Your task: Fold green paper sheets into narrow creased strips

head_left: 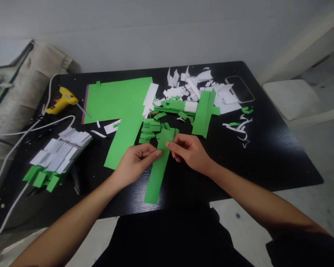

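The long green strip (155, 178) lies on the black table (267, 155), with its near end close to the front edge. Both hands pinch its far part, the left hand (136, 162) from the left and the right hand (190, 151) from the right, fingertips almost meeting. There is bare table to their right. Behind lie small green pieces (149, 129), a big green sheet (114, 98) and white scraps (195, 87).

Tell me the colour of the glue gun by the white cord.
The glue gun is yellow, seen best in the head view.
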`<state>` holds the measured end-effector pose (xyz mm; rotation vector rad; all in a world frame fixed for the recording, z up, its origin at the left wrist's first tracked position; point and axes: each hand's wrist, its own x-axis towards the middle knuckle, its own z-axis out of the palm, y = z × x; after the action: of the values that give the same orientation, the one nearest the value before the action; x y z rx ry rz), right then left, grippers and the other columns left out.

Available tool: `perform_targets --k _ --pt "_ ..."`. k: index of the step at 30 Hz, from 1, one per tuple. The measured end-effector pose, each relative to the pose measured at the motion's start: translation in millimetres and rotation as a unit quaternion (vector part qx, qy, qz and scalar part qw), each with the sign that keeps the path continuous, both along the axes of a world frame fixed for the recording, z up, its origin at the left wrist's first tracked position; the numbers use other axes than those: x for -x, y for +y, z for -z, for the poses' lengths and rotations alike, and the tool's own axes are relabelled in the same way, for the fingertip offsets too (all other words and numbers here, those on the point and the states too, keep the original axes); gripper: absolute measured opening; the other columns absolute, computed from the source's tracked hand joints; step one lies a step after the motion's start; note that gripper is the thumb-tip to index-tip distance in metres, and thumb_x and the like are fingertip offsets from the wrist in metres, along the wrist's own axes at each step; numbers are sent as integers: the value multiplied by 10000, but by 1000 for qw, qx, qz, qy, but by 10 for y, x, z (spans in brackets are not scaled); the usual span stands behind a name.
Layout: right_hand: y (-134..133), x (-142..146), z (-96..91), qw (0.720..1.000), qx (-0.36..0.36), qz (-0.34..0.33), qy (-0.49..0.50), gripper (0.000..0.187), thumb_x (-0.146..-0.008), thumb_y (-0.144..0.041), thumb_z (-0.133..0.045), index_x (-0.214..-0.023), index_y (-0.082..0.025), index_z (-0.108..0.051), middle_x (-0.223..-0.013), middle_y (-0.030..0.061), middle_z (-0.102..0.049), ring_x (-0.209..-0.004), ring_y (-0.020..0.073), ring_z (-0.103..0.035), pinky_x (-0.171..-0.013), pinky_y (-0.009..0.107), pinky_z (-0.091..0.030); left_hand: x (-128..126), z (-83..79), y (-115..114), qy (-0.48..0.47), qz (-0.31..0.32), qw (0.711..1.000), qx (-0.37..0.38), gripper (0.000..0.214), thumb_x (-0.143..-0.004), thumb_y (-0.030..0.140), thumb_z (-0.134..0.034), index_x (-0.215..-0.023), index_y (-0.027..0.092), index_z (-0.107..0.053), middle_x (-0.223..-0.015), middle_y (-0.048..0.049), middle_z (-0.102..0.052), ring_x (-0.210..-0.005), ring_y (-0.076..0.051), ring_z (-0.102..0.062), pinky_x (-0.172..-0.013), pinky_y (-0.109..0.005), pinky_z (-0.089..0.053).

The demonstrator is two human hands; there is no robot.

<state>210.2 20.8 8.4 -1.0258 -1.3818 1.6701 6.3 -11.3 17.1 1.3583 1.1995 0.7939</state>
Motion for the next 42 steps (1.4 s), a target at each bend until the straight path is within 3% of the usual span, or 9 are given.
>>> perform_targets --k 6,14,29,35,42 --pt "3 27 5 1000 9 -24 6 421 -832 -504 -807 -658 -189 -590 -546 -38 -592 -455 82 -518 -449 216 -430 20 31 -1 -4 -17 1000 -10 312 -923 431 -689 -739 187 -627 -523 68 -408 -454 -80 -310 -423 -227 -236" --pt "36 1 7 999 -13 37 21 365 -850 -501 -790 -710 -198 -642 -601 -38 -602 -498 90 -530 -485 232 -442 -23 7 -21 -1 3 1000 -18 295 -934 365 -674 -714 180 -606 -555 51 -484 -495 -84 -378 -475 -227 -316" --pt "51 23 70 998 -28 48 32 361 -866 -502 -765 -727 -192 -643 -603 -38 -587 -510 89 -508 -492 231 -413 -10 26 -19 -1 13 1000 -20 308 -946 342 -655 -701 175 -573 -556 66 -434 -493 -72 -329 -467 -220 -264" --pt "88 14 118 997 -61 44 7 372 -903 -510 -722 -736 -184 -658 -615 -31 -593 -518 87 -509 -499 231 -411 -12 36 -17 1 12 1000 -24 288 -936 327 -656 -698 180 -584 -545 65 -446 -483 -75 -340 -462 -221 -262" --pt "67 20 107 1000 -22 -1 18 414 -891 -546 -721 -712 -184 -630 -629 -21 -605 -509 89 -520 -484 233 -403 -9 54 -19 -7 -14 1000 -18 298 -927 375 -670 -713 179 -601 -530 67 -433 -473 -77 -328 -461 -223 -252"
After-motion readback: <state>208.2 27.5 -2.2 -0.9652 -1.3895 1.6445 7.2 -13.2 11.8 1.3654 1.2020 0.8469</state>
